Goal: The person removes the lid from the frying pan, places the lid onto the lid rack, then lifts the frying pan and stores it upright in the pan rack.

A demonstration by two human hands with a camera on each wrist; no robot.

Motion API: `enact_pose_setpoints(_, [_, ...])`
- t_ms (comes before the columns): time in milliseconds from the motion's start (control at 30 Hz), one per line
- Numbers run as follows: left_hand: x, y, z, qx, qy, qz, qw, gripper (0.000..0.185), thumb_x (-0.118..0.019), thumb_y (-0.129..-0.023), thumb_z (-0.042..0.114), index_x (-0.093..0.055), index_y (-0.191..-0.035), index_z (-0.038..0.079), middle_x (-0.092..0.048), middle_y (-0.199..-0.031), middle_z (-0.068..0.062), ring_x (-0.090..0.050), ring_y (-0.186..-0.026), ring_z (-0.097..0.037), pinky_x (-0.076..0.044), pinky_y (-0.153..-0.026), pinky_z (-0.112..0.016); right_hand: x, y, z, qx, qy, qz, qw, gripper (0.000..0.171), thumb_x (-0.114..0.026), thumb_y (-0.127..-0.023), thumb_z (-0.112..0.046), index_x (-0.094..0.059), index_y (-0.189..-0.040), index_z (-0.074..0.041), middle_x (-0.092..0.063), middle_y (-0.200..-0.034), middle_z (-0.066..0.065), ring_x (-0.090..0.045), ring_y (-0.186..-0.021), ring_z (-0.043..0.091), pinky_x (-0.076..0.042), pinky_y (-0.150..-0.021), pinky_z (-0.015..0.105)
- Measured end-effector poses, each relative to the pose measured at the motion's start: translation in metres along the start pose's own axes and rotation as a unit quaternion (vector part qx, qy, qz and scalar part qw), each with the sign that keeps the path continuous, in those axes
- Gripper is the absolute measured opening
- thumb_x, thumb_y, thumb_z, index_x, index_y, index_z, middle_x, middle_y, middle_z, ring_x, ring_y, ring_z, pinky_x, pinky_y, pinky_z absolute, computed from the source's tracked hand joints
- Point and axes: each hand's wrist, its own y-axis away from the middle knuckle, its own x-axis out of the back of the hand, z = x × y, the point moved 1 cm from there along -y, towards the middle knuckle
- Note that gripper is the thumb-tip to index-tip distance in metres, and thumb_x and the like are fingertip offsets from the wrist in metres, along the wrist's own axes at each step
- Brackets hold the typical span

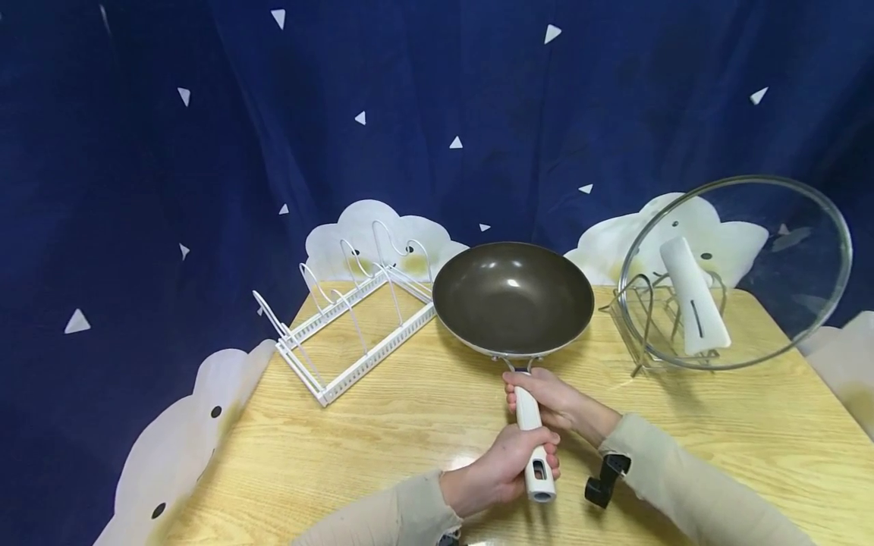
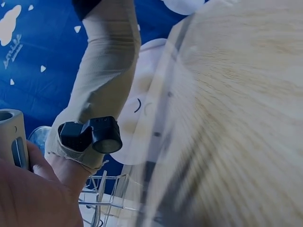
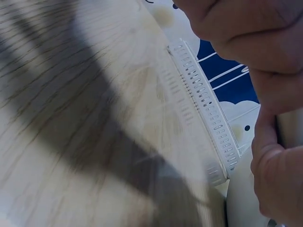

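Your left hand (image 1: pixel 501 470) gripped the white handle's end, your right hand (image 1: pixel 553 398) gripped it higher; the dark round non-stick wok (image 1: pixel 514 298) hung above the wooden table's (image 1: pixel 751 425) far-edge middle.

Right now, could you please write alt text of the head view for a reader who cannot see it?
Both hands grip the white handle of a dark wok held over a wooden table, the left hand near its end, the right hand nearer the pan. A white wire rack stands left; a glass lid stands right.
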Motion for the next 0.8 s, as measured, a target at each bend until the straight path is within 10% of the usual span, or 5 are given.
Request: enact_pose_setpoints(800, [-0.006, 0.008, 0.002, -0.041, -0.065, -0.029, 0.9966, 0.013, -0.057, -0.079, 0.005, -0.047, -0.073, 0.012, -0.048, -0.059, 0.003, -0.051, -0.048, -0.006, -0.05, -0.049, -0.023, -0.012, 0.021, -0.019, 0.112, 0.088, 0.034, 0.989, 0.017, -0.052, -0.096, -0.013, -0.047, -0.083, -0.003, -0.055, -0.067, 0.001, -0.057, -0.056, 0.01, -0.053, -0.056, 0.023])
